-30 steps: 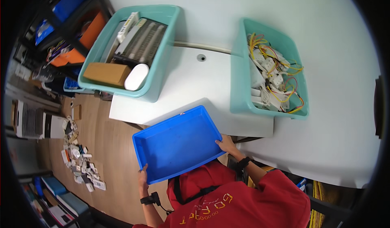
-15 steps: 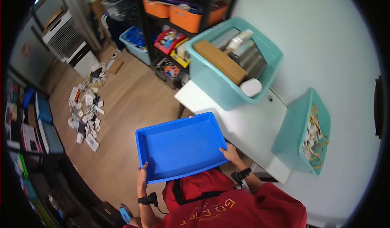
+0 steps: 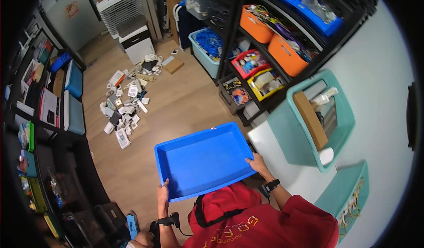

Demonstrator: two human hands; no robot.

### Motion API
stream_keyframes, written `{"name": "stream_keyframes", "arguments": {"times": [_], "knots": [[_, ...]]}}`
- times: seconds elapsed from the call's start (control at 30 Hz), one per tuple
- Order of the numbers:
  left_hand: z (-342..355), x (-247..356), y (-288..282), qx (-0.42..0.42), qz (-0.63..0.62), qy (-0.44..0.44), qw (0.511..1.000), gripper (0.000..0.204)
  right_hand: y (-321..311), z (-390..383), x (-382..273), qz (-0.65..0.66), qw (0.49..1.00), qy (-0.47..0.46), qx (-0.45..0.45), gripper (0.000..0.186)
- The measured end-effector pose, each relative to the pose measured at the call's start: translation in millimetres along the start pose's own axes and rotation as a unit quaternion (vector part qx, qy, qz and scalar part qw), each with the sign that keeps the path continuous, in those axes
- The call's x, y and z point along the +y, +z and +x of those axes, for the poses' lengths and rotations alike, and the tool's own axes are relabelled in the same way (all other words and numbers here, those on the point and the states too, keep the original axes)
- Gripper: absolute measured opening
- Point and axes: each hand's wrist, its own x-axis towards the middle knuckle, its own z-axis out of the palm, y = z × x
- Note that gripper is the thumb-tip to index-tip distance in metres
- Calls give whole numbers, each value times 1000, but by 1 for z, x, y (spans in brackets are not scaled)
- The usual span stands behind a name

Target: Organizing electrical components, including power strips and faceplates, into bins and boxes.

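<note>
Lower centre of the frame: a blue tray [image 3: 204, 159], held level in front of a person in a red top [image 3: 265, 223]. The left hand [image 3: 163, 194] grasps the tray's near left corner, fingers curled over the rim; the right hand [image 3: 257, 165] grasps the right edge. Right of the frame: a white table [image 3: 282, 168] carrying two teal bins [image 3: 320, 120]. Upper left: small items scattered on the wooden floor [image 3: 128, 106]. Top: a black shelf rack [image 3: 265, 36] with orange and blue bins.
</note>
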Motion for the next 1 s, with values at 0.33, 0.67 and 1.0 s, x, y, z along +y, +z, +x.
{"name": "stream_keyframes", "arguments": {"times": [0.33,0.67,1.0], "knots": [[102,131,8,46,35,15,998,57,-7,188,-113,11,999,-15,-44,33],[214,232,-14,52,98,-25,994,54,6,348,-233,-35,994,-28,-99,36],[327,350,-79,88,215,67,970,46,64,459,-359,-86,990,-45,-104,38]]}}
